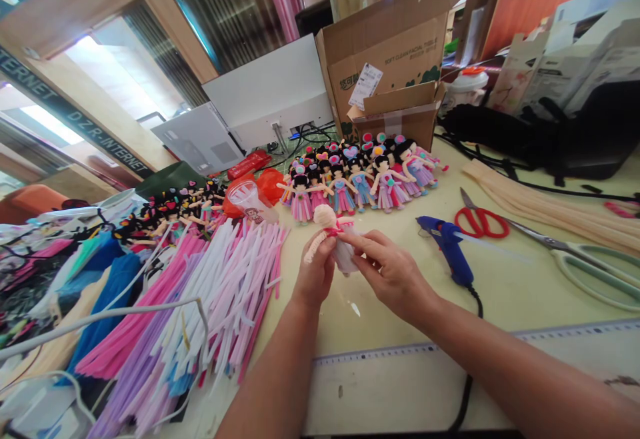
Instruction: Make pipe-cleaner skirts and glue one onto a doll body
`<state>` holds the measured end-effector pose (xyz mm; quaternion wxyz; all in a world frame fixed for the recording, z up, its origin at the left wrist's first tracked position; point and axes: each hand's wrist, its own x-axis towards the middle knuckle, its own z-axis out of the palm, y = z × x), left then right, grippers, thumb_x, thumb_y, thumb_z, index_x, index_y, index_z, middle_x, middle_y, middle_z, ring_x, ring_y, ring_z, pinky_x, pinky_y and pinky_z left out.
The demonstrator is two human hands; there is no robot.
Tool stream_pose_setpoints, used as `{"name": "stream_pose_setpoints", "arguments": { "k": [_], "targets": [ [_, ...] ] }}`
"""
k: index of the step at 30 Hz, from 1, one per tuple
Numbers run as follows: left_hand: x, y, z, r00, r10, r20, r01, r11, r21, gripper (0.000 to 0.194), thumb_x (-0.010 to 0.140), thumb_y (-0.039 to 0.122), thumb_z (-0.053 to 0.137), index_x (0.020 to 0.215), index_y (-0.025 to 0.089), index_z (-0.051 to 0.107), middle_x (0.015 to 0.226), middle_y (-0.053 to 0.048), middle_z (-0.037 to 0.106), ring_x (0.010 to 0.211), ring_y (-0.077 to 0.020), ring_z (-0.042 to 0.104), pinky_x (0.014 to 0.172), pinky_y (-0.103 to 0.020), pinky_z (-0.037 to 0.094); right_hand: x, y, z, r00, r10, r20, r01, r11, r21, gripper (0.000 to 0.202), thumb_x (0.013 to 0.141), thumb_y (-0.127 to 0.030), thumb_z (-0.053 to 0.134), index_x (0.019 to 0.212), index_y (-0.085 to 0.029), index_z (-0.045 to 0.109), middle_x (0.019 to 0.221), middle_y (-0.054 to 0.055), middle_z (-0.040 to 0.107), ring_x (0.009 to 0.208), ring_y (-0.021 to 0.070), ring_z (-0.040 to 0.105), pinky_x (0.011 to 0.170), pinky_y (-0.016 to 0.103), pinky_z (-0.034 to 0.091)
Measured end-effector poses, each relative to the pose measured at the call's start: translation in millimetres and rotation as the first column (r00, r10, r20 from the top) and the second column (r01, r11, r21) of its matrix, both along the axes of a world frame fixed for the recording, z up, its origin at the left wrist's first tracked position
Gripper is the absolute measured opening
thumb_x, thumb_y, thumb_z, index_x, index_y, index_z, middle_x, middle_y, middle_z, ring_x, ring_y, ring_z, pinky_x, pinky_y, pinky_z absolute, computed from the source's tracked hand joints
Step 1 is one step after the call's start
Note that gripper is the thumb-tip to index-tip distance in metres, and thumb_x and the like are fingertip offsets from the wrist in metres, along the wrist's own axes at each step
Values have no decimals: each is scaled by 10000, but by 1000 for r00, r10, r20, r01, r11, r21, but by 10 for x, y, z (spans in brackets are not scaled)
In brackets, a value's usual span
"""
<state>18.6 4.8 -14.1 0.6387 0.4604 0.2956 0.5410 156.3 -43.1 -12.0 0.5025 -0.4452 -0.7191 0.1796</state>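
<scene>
Between my two hands, above the pale table, is a small pipe-cleaner doll (326,218) with a bald cream head, cream arms, a red-pink band at the chest and a whitish skirt. My left hand (316,267) pinches it at the body from the left, thumb on the front. From the right, my right hand (385,267) has its thumb and fingers closed on the doll's skirt and waist. Fingers cover part of the doll's middle. A blue hot glue gun (449,247) lies to the right of my right hand.
Finished dolls (350,182) stand in rows behind my hands. Bundles of pipe cleaners (230,292) spread over the left side. Red-handled scissors (481,220), larger green-handled scissors (595,262) and cream strips (550,209) lie right. A cardboard box (385,52) stands behind; a measuring tape (380,354) runs along the front.
</scene>
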Motion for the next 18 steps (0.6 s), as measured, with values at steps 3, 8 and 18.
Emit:
{"name": "stream_pose_setpoints", "arguments": {
  "k": [3, 8, 18],
  "targets": [
    [17, 1, -3, 1000, 5, -11, -5, 1000, 18, 215, 710, 320, 700, 836, 148, 675, 747, -25, 672, 793, -174, 610, 702, -261, 433, -10, 5, -8, 1000, 11, -6, -11, 1000, -22, 451, 889, -138, 450, 1295, -310, 545, 863, 29, 573, 772, 156, 571, 649, 272, 502],
    [53, -24, 10, 998, 42, 39, -41, 999, -17, 148, 717, 294, 700, 763, 156, 676, 643, 12, 630, 646, -122, 583, 594, -230, 406, -22, 4, -20, 1000, 10, 15, -10, 1000, -27, 445, 891, -140, 448, 1303, -281, 540, 850, 37, 571, 783, 168, 572, 663, 286, 510],
    [80, -37, 24, 997, 68, 35, -68, 998, -16, 152, 728, 287, 674, 818, 165, 689, 741, -12, 681, 743, -157, 628, 691, -265, 458, -29, -4, -67, 995, -38, 89, 30, 996, 88, 440, 928, -184, 409, 1349, -279, 494, 912, 58, 600, 865, 187, 579, 771, 344, 521]
  ]
}}
